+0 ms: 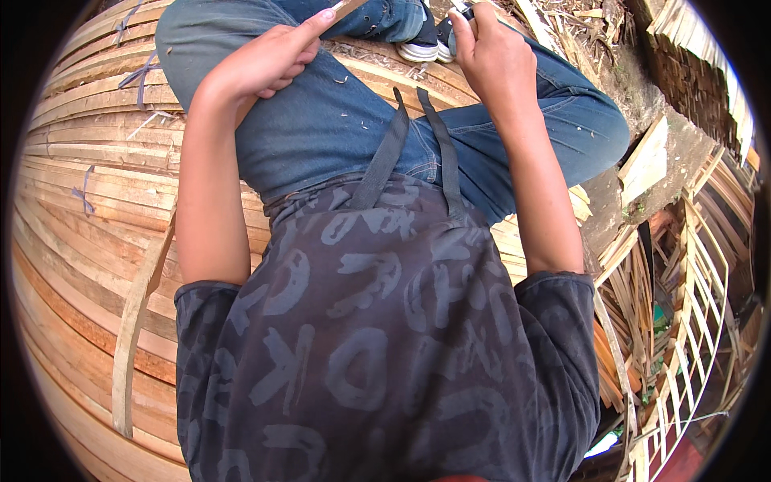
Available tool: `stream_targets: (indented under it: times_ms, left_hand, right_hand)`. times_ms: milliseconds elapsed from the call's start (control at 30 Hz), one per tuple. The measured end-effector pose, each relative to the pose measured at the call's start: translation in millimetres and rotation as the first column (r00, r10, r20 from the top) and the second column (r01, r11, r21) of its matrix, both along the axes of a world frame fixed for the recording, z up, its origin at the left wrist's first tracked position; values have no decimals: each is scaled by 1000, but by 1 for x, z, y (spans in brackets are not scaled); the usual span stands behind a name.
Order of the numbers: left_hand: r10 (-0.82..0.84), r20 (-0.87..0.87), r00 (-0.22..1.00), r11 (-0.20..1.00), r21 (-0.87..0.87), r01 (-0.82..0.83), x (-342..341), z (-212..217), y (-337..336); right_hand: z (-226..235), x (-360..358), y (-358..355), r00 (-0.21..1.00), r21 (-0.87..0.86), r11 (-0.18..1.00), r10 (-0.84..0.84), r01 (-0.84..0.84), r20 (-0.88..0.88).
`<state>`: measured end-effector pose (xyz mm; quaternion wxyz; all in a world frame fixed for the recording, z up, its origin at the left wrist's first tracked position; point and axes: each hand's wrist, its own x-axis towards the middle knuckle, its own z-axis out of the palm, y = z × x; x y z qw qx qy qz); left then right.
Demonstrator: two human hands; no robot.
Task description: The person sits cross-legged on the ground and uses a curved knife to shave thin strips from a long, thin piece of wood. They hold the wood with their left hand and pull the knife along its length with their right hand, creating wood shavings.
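Observation:
My left hand (277,60) is over my left thigh, its fingers curled round a narrow wooden strip (347,11) and its thumb stretched along it. One end of the strip leaves the top of the picture; the other passes back under my wrist. My right hand (495,60), above my right shin, is closed on a small tool (463,10) with a dark part and a thin pale edge showing at the thumb. It looks like a knife, but most of it is cut off by the upper rim.
I sit cross-legged in blue jeans (321,136) on stacked wooden slats (96,209), some tied with blue strips. A loose batten (136,337) lies across them at left. Wood shavings (401,64) lie near my shoes (419,50). At right are a stone ledge (683,153) and a woven lattice (683,353).

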<state>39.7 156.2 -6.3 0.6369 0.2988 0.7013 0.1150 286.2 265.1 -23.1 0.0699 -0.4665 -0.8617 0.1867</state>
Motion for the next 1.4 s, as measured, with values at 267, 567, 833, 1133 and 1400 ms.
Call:
stream_targets:
  times_ms: [267, 567, 833, 1133, 1400]
  left_hand:
    - [33, -75, 997, 999, 42, -30, 10, -4, 0]
    - [49, -66, 997, 997, 58, -45, 7, -2, -5]
    - [57, -17, 998, 998, 33, -56, 11, 4, 0]
    - [-2, -37, 999, 1000, 15, 2, 6, -10, 3]
    - [32, -22, 999, 999, 19, -32, 7, -3, -2]
  right_hand:
    - [-18, 18, 24, 999, 132, 991, 15, -11, -34]
    - [-10, 6, 38, 995, 198, 977, 94, -85, -37]
    - [4, 2, 0, 998, 58, 997, 54, -57, 45]
    - [12, -3, 6, 994, 46, 997, 63, -67, 87]
    - [17, -6, -4, 995, 16, 998, 61, -62, 82]
